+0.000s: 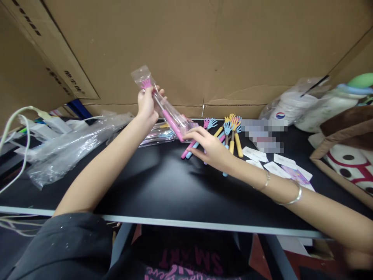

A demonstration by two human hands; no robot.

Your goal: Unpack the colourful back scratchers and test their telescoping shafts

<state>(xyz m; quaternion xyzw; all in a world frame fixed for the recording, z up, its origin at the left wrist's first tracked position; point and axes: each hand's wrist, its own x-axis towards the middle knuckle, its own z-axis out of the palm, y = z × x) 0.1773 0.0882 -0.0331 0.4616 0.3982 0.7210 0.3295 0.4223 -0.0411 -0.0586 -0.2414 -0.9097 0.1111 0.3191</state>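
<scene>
My left hand (147,103) is closed round the upper part of a clear plastic bag (142,72). Inside that bag lies a pink back scratcher (172,123), tilted, with its hand-shaped head up and its handle down to the right. At the bag's lower end, the fingertips of my right hand (214,149) touch the plastic near the handle's end; its thumb is held apart from them. Below and behind this hand, several loose back scratchers (236,144) in yellow, blue and pink lie in a pile. Bagged back scratchers (160,134) rest on the black table behind the raised one.
Clear plastic packaging (78,146) covers the table's left side, near a white cable (27,147). White cards (276,170) lie at right, beside a brown-edged bag (335,144). A Pepsi cup (291,107) stands at the back. A cardboard wall (186,50) closes the rear.
</scene>
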